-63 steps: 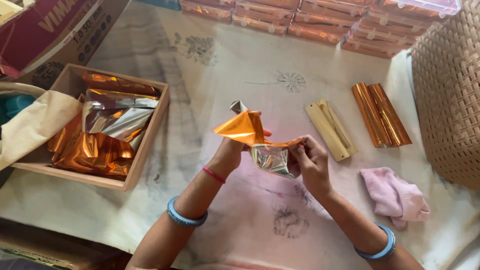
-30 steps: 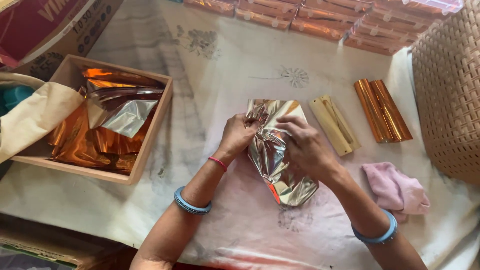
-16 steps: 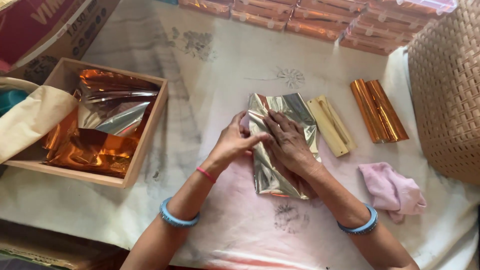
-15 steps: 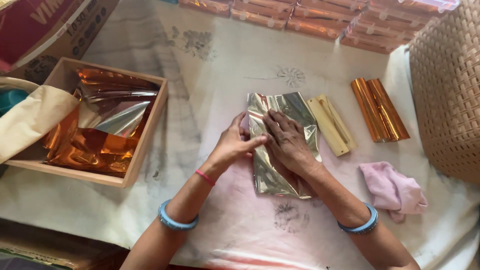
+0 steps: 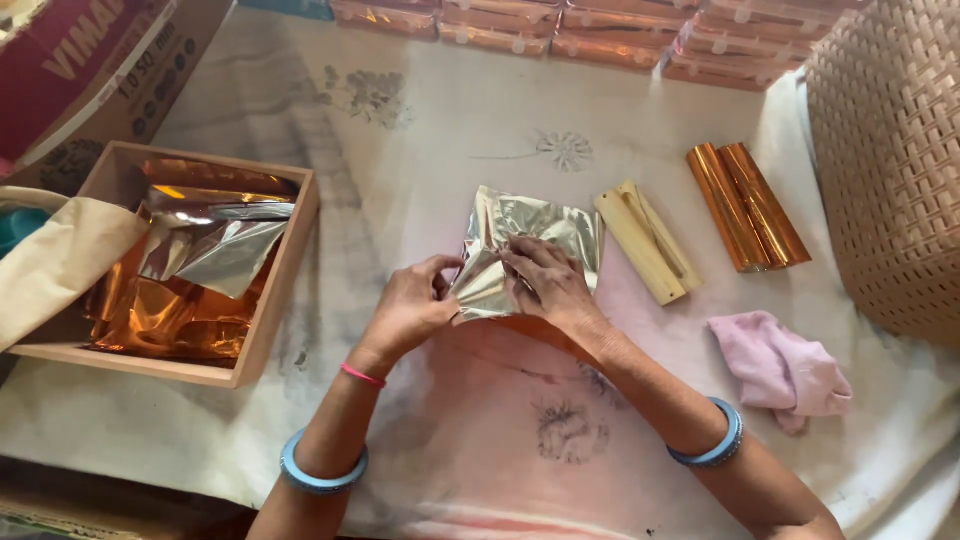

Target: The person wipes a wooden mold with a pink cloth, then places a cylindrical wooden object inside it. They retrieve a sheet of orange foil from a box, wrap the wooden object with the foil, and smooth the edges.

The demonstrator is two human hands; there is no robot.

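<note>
Stained white cloth (image 5: 430, 130) under foil sheet (image 5: 540, 225)

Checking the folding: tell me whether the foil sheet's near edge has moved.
Yes. The foil sheet got shorter: its near edge drew away from the person, now level with the wooden block's near end.

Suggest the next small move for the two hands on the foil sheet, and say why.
Probably press the right hand flat and slide it outward over the foil sheet to smooth it. The sheet lies on the cloth crinkled, its near part folded with orange showing, while the left hand pinches the left edge, so it looks anchored for a smoothing stroke.
</note>
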